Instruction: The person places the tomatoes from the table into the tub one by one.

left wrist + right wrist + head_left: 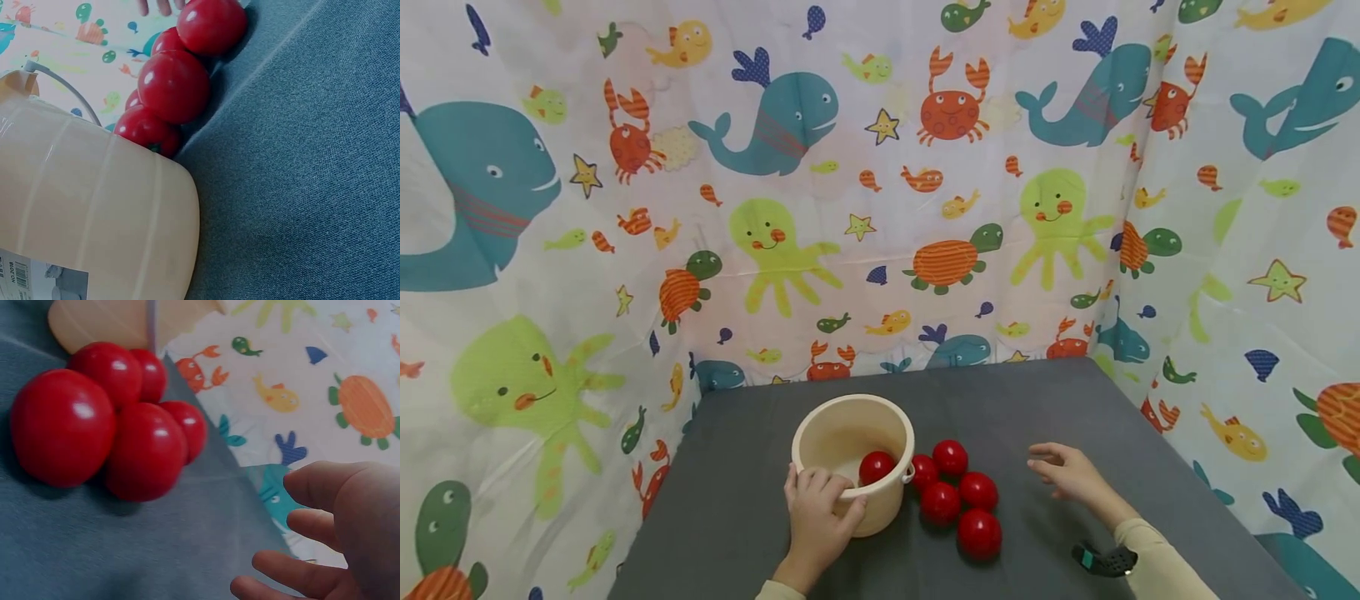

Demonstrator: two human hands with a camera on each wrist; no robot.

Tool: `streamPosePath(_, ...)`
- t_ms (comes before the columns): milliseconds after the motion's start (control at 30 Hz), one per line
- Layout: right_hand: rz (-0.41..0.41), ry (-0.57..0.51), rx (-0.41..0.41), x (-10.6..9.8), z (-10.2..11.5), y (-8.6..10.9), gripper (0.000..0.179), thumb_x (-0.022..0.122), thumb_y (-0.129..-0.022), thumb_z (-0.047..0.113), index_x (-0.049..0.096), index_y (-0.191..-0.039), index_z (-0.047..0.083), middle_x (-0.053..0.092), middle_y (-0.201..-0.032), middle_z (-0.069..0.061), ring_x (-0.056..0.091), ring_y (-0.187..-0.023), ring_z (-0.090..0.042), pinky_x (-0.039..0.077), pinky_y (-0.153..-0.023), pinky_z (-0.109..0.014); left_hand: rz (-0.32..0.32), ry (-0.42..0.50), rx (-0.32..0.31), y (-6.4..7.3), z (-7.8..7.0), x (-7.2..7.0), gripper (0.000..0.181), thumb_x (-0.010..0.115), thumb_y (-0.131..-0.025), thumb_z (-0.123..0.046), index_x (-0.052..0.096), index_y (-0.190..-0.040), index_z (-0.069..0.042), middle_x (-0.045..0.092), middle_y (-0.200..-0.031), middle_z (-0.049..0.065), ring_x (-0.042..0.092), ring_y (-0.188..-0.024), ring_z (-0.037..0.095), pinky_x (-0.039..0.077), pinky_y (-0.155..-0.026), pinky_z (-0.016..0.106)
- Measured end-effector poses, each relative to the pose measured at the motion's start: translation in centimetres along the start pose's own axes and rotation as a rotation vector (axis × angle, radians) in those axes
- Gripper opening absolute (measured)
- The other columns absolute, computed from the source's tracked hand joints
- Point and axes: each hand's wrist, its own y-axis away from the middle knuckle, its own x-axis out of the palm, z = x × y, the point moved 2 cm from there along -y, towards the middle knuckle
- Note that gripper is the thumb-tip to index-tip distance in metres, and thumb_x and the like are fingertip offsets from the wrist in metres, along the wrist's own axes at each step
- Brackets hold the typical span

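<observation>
A cream plastic bucket (883,507) stands upright on the dark grey cloth, with one red tomato (877,467) inside. My left hand (820,510) grips its near left rim, fingers bent over the edge and thumb along the outside. Several glossy red tomatoes (979,534) lie clustered right of the bucket; a green stem end shows on one tomato (147,131) in the left wrist view. To the right of the cluster my right hand (1067,477) hovers apart from it, fingers loosely bent and holding nothing. That hand (350,531) appears at the lower right of its wrist view.
The grey cloth (737,467) covers the table. Around its back and sides hangs a white curtain (865,75) printed with sea animals. The bucket's thin handle (69,87) shows in the left wrist view, and a black wrist strap (1105,561) is on the right wrist.
</observation>
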Motion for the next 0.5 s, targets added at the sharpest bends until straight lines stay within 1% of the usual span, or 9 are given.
streamPosePath(167,-0.007,-0.009,0.012,1.9,-0.9,-0.6,0.049,0.064,-0.099,0.026,0.056,-0.138,-0.002,0.063,-0.13,-0.03,0.069,-0.107,-0.04,0.061,-0.07,-0.044,-0.01,-0.009,0.013,0.0,-0.1,0.2,0.016,0.076,-0.073,-0.032,0.068,-0.077,-0.018,0.061,-0.078,0.0,0.054,-0.091,0.024,0.026,-0.101,0.079)
streamPosePath(300,-0.009,-0.017,0.016,3.3,-1.1,-1.0,0.05,0.065,-0.098,0.025,0.056,-0.138,-0.002,0.062,-0.131,-0.032,0.069,-0.106,-0.041,0.061,-0.069,-0.046,-0.018,-0.016,0.019,0.1,-0.1,0.3,0.016,0.076,-0.073,-0.03,0.068,-0.076,-0.018,0.061,-0.077,0.0,0.054,-0.09,0.023,0.027,-0.099,0.08)
streamPosePath(500,-0.021,-0.009,0.042,5.3,-1.0,-1.8,0.059,0.068,-0.095,0.031,0.053,-0.144,0.002,0.062,-0.133,-0.031,0.068,-0.108,-0.038,0.062,-0.068,-0.045,0.001,-0.008,-0.005,0.1,0.0,0.3,0.015,0.076,-0.073,-0.031,0.067,-0.078,-0.019,0.061,-0.079,-0.001,0.053,-0.091,0.023,0.026,-0.101,0.079)
